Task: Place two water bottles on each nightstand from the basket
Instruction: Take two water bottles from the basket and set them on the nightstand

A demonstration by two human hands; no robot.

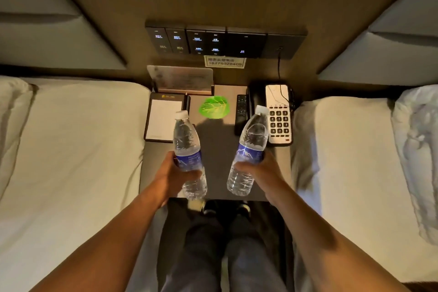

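Two bare forearms are stretched forward from the lower corners of the view, converging over the near edge of the nightstand (214, 149), which stands between two beds. The left hand (176, 173) is closed around the blue label of a water bottle (188, 149), with the fingers wrapped about its lower middle and the thumb across the front. This bottle is held almost upright, its white cap leaning slightly away, its base hanging just past the near edge of the nightstand on the left side. The right hand (259, 168) is likewise clamped around the label band of a second water bottle (250, 149). That bottle is tilted, its cap pointing away and to the right, its base hanging above the near edge. Whether either base touches the top cannot be told. The two bottles are kept apart, with bare dark surface seen between them.

Farther back, a notepad (164, 117) lies at the left edge and a telephone (276, 114) at the right edge, with a dark remote control (241, 111) just beside the telephone. A green round sticker (214, 106) is seen near the middle, and a card stand (181, 78) is set along the far edge. Above it, a switch panel (225, 41) is mounted on the wall.
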